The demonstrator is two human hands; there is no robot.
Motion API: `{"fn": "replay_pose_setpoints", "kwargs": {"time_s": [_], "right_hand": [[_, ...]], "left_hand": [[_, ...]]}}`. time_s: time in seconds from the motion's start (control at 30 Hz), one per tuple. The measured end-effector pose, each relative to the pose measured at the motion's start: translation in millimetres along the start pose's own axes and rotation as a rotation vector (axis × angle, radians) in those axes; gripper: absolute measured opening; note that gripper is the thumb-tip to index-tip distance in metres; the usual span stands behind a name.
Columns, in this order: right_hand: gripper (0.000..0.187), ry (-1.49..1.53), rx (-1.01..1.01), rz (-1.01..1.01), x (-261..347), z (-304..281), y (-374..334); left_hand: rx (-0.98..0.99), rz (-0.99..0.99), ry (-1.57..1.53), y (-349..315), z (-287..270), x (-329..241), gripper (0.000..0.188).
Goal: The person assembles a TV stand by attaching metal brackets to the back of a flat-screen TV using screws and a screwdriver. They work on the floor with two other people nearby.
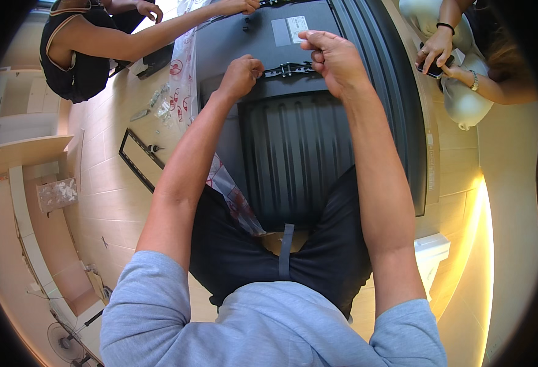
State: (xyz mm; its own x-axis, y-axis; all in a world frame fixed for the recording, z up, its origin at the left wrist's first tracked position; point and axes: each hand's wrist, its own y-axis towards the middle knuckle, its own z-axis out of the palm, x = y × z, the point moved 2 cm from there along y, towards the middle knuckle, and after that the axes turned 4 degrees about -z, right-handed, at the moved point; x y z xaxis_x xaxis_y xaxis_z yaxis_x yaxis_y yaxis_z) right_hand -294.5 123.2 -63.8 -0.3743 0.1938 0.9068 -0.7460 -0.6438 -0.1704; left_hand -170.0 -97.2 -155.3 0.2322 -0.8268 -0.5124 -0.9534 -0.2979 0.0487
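Note:
A large dark grey casing with ribbed sections (293, 153) lies flat in front of me, my legs on either side of its near end. Across it runs a black slotted metal bracket (288, 70). My left hand (241, 77) is at the bracket's left end, fingers curled in; whatever they grip is hidden. Over the bracket's right end is my right hand (337, 61), with thumb and forefinger pinched together and the other fingers folded. Anything in that pinch is too small to make out. A pale label (296, 29) is on the casing just beyond.
At the far left, a co-worker's hand (238, 6) is at a second bracket (275, 2). On the right another person holds a phone (431, 68). Printed plastic wrap (183, 73), small hardware bags (160, 104) and a black metal frame (140, 153) lie on the left.

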Motion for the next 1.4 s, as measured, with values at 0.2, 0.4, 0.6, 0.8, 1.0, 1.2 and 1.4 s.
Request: {"fn": "replay_pose_setpoints", "kwargs": {"time_s": [0.2,0.4,0.6,0.8,1.0,1.2,1.4], "right_hand": [[0.036,-1.186,-0.042,-0.119,-62,21,24],[0.046,-1.481,0.260,-0.087,-102,42,52],[0.039,-1.583,0.279,-0.035,-113,41,59],[0.026,-1.531,0.278,-0.158,-114,37,57],[0.026,-1.524,0.275,-0.167,-118,34,54],[0.034,-1.442,0.279,-0.107,-119,31,55],[0.028,-1.471,0.263,-0.139,-115,32,53]], "left_hand": [[-0.068,0.007,-0.095,-2,9,-2,0.016],[-0.172,-0.002,-0.138,-6,15,2,0.015],[-0.171,-0.007,-0.217,-10,18,7,0.017],[-0.200,-0.081,-0.233,-10,21,10,0.022],[-0.187,-0.103,-0.193,-10,24,10,0.019],[-0.160,-0.069,-0.161,-8,22,12,0.014],[-0.192,0.000,-0.154,-12,19,4,0.020]]}}
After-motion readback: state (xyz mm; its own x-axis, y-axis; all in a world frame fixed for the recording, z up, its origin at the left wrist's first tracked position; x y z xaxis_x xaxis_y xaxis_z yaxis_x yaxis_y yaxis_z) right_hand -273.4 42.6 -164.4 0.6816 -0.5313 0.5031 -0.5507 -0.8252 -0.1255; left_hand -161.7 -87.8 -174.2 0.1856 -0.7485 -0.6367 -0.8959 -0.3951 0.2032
